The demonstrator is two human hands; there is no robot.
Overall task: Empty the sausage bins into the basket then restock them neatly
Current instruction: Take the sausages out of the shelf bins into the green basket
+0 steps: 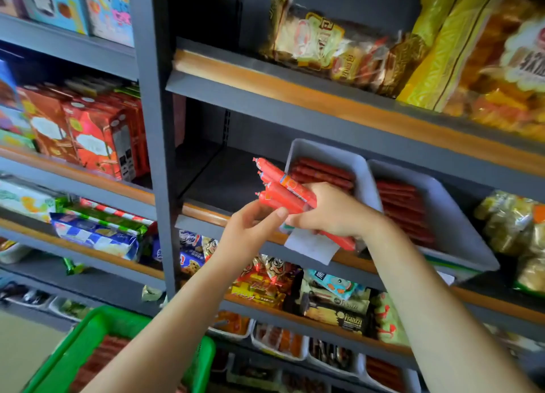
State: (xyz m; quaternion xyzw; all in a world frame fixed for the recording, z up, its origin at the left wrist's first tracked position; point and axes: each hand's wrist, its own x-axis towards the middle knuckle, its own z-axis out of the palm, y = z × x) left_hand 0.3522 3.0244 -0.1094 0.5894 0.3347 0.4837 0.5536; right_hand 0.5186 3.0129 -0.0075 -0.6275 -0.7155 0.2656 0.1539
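Both hands (pixel 333 210) grip glossy red sausage sticks (pixel 283 192), grey plastic bins (pixel 362 168)

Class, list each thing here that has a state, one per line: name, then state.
Left hand: gripping the sausage bundle.
Right hand: gripping the sausage bundle.
Sausage bundle: held before the bins.
Left bin: tilted, holding sausages.
Right bin: tilted, holding sausages.
Green basket: holding sausages.

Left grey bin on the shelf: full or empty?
Partly full: dark red sausages lie in rows inside the left grey bin.
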